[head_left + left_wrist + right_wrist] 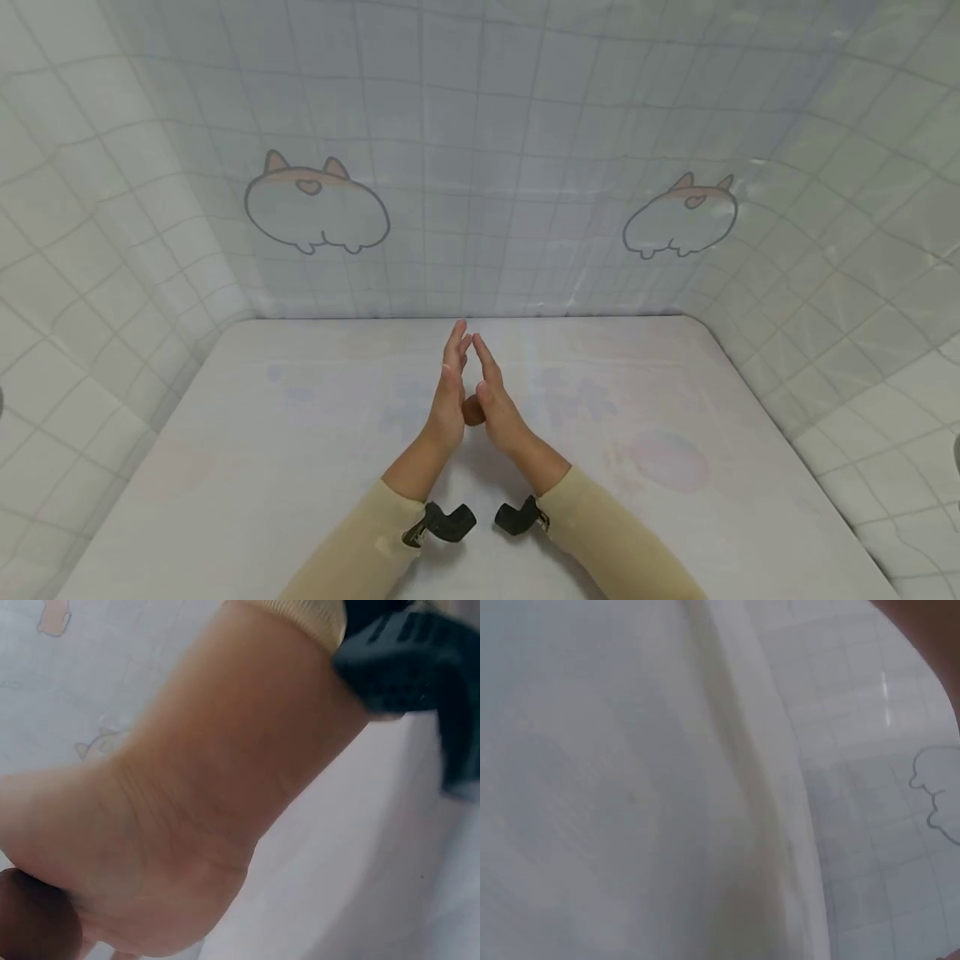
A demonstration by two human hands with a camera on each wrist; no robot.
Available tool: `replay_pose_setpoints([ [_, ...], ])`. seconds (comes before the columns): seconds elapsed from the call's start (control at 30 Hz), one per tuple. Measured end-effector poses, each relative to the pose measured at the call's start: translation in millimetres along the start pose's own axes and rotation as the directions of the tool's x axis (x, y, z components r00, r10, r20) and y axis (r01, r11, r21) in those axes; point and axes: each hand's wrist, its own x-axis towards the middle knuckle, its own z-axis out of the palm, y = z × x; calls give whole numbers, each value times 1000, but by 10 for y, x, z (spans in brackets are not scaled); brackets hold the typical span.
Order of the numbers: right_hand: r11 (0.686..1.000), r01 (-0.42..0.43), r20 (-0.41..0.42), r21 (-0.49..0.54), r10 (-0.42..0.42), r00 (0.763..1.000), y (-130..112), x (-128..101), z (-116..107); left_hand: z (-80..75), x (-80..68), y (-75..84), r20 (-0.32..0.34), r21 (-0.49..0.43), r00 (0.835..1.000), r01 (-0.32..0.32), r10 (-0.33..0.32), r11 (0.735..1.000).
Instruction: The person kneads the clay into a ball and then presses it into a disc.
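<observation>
Between the two palms sits a small, round brown ball; its material cannot be told. My left hand lies against it from the left, fingers straight and pointing away from me. From the other side my right hand faces it, also with straight fingers, and the fingertips of both hands come close together. In the left wrist view the ball shows at the lower left corner beside the palm of the left hand. The right wrist view has only a strip of skin at its upper right edge; the ball is not seen there.
Beneath the hands spreads a white table with faint pastel prints. Grid-patterned sheets with cartoon animal drawings rise behind it and at both sides. Dark camera mounts are strapped at the cream sleeves.
</observation>
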Motion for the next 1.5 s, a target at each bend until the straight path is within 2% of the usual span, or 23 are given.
replay_pose_setpoints([
  [0.27, 982, 188, 38, 34, -189, 981, -106, -73, 51, -2, 52, -66, -92, 74, 996, 14, -7, 997],
  [0.37, 975, 214, 31, 64, -216, 976, -168, -83, 42, -6, 52, -112, -86, 96, 995, 48, -40, 994],
  [0.53, 970, 234, -27, 65, -232, 972, -250, -76, -5, 9, 11, -183, -19, 154, 993, 118, -116, 981],
  [0.67, 978, 202, -74, 52, -198, 977, -316, -46, -53, 39, -35, -203, 38, 209, 980, 182, -194, 961],
  [0.8, 985, 170, -107, 15, -168, 980, -358, -1, -101, 75, -79, -188, 88, 228, 970, 202, -227, 953],
  [0.9, 988, 156, -143, -10, -156, 977, -335, 42, -138, 91, -115, -172, 136, 194, 967, 189, -217, 963],
  [1.03, 994, 111, -211, 2, -108, 972, -250, 94, -185, 101, -160, -144, 208, 123, 951, 204, -226, 971],
  [1.13, 997, 70, -226, -5, -70, 972, -191, 116, -205, 109, -176, -115, 251, 61, 944, 203, -212, 977],
  [1.3, 1000, 1, -146, -5, -2, 989, -110, 108, -190, 108, -171, -70, 243, -55, 960, 154, -136, 987],
  [1.5, 997, -62, -55, 55, 65, 996, -81, 40, -131, 102, -164, -42, 182, -65, 979, 103, -90, 993],
])
